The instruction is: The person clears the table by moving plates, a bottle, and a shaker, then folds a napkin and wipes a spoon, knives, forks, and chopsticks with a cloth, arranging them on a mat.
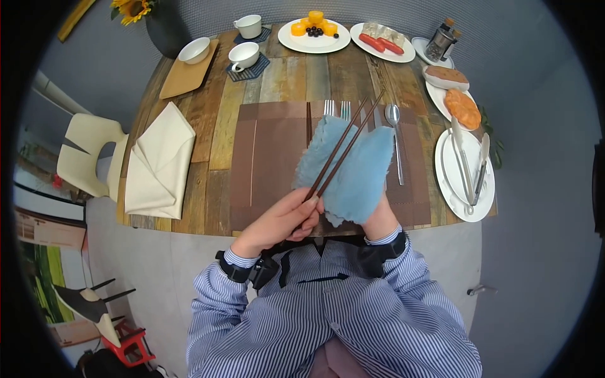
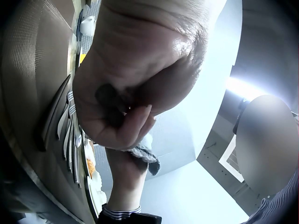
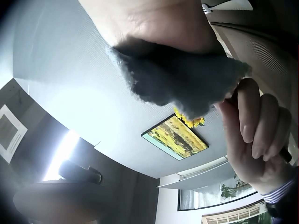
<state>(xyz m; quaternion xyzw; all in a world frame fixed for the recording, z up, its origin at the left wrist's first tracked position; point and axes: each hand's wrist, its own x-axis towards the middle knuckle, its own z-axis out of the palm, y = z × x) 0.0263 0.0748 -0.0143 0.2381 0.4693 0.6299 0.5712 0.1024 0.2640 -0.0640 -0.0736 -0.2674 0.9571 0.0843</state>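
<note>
In the head view my left hand [image 1: 287,217] grips a pair of dark brown chopsticks [image 1: 337,148] near their lower ends, the tips pointing up and to the right. A light blue cloth [image 1: 362,173] drapes over my right hand [image 1: 380,220], hiding its fingers, and lies behind the chopsticks. In the left wrist view the fingers of my left hand [image 2: 133,84] are curled round the dark ends. The right wrist view has the cloth [image 3: 182,81] hanging from my right hand [image 3: 159,23], beside the curled left hand [image 3: 257,130].
On the brown placemat [image 1: 271,164] lie another pair of chopsticks, forks, a knife and a spoon [image 1: 398,151]. A folded cream napkin [image 1: 161,164] is at the left. Cups, a wooden tray [image 1: 189,79] and food plates stand behind; an oval plate [image 1: 444,183] with tongs is at the right.
</note>
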